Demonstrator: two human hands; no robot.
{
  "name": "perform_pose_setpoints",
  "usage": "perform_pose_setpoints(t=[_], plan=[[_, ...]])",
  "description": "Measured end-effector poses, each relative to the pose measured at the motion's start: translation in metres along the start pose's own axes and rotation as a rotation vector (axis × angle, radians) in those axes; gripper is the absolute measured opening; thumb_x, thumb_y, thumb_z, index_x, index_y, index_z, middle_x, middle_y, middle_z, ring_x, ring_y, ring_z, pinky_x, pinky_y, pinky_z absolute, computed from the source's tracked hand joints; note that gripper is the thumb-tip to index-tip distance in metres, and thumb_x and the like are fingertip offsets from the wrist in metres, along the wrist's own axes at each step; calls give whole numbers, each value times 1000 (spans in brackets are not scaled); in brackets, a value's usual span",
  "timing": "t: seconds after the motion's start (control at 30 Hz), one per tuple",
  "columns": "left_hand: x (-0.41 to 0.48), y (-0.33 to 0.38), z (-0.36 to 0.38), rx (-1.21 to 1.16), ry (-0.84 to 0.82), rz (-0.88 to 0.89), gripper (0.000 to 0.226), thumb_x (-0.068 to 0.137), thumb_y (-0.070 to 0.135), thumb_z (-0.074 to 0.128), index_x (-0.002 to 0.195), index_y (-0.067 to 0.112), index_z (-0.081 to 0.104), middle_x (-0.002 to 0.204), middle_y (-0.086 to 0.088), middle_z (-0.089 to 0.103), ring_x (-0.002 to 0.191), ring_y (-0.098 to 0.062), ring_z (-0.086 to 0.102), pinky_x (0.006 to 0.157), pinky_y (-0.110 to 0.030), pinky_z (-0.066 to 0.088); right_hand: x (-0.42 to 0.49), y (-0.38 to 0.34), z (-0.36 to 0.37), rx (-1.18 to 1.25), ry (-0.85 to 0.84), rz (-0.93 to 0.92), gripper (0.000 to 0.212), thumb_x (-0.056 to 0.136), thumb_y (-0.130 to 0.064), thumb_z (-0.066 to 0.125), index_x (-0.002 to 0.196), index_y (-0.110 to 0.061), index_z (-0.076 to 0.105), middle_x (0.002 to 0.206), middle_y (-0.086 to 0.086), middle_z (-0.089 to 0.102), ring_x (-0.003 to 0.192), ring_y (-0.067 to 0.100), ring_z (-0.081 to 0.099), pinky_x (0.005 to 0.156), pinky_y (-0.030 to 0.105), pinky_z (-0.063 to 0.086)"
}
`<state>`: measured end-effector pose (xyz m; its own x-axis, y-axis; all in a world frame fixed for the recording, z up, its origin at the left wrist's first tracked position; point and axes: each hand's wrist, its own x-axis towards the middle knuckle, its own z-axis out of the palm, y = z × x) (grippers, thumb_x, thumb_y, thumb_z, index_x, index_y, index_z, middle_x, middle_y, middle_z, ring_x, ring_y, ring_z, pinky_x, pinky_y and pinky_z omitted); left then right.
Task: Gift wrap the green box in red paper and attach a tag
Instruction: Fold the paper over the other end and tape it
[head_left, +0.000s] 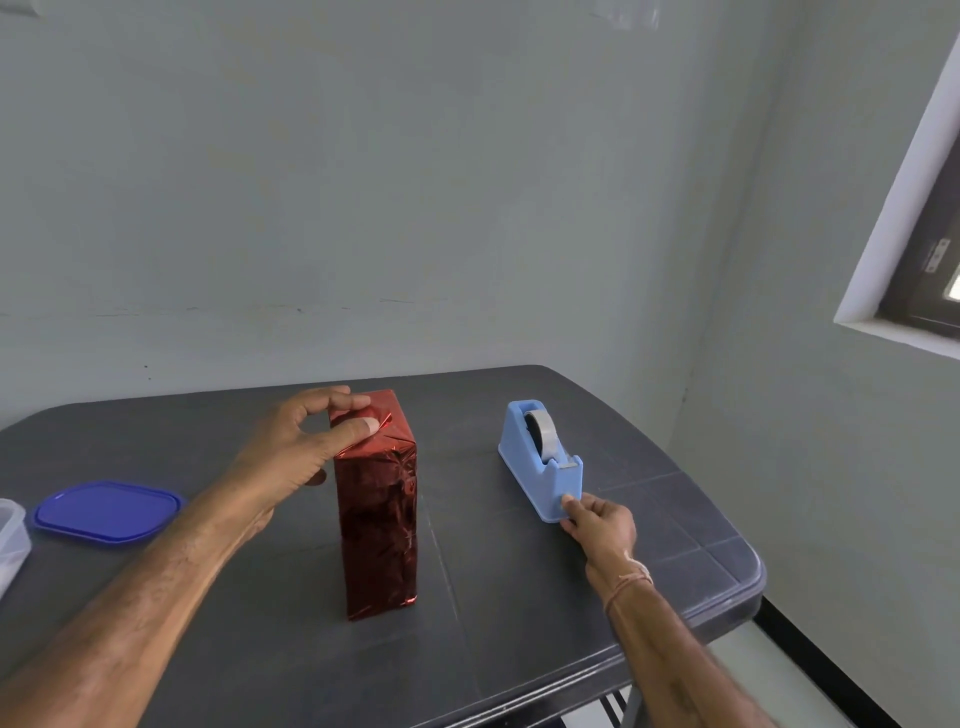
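Red-foiled box (376, 519): likely light, slick, tippy; hold the top, where left hand (296, 447) pinches. Right hand (602, 522) grips tape dispenser (540, 457).

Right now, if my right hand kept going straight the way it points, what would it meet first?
The blue tape dispenser. Your right hand points along it, and its thumb is touching the dispenser's near end.

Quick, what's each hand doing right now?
Left hand: closed, holding the top of the red-wrapped box.
Right hand: closed on the near end of the blue tape dispenser.
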<state>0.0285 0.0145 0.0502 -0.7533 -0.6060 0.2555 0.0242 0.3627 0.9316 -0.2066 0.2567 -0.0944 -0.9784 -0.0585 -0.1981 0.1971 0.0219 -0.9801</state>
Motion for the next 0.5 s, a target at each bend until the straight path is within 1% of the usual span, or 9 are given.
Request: perform_pose_setpoints(t=[0.03,0.13,0.2,0.27,0.33,0.4,0.47,0.5], plan=[[-1,0,0,-5,-2,-2,27,86,26,79,112,30,74,136,18,55,94,9,54,68,-19,39,-1,2,-2,-18,5,0,9,91,-14,76,85,-8,75,101,14,76,90,22,72,90,41,61],[-1,2,-2,-14,-9,-12,26,84,30,81,109,34,75,135,20,54,99,3,58,72,-26,47,-4,-3,-4,-11,-56,43,12,93,-18,75,87,-8,73,105,15,75,91,23,70,92,42,61],[0,1,-2,-20,-11,-15,26,84,30,81,108,34,74,132,20,55,103,1,58,74,-29,49,-15,-8,-8,-3,-102,58,17,96,-22,71,91,-6,70,108,13,69,96,22,64,93,44,60],[1,0,-1,-20,-7,-12,26,82,32,83,107,35,75,131,21,56,106,1,58,75,-30,51,-31,-15,-13,-10,-169,22,22,100,-27,66,97,-5,68,111,12,65,102,22,61,89,46,60],[2,-1,0,-8,0,-5,26,81,33,84,106,35,76,131,21,57,104,5,57,72,-28,51,-46,-31,-15,-28,-295,-57,29,99,-34,66,106,-7,68,117,11,65,108,24,63,82,41,62],[3,-2,-2,-5,7,-8,27,80,34,84,106,36,76,132,22,57,108,5,56,70,-24,48,-58,-58,-9,-42,-439,-114,34,95,-40,69,115,-13,64,121,9,64,114,22,64,83,39,62],[3,-3,-3,-2,11,-1,28,79,35,85,105,37,76,133,23,57,118,-1,57,74,-22,48,-69,-94,6,-111,-570,-162,32,96,-40,68,116,-16,63,122,8,65,116,19,65,86,37,63],[3,-4,-4,-4,18,4,28,78,36,86,105,37,76,132,24,58,120,-3,57,80,-24,50,-74,-113,16,-191,-645,-228,31,98,-40,65,116,-14,66,122,6,67,116,16,65,88,37,62]])
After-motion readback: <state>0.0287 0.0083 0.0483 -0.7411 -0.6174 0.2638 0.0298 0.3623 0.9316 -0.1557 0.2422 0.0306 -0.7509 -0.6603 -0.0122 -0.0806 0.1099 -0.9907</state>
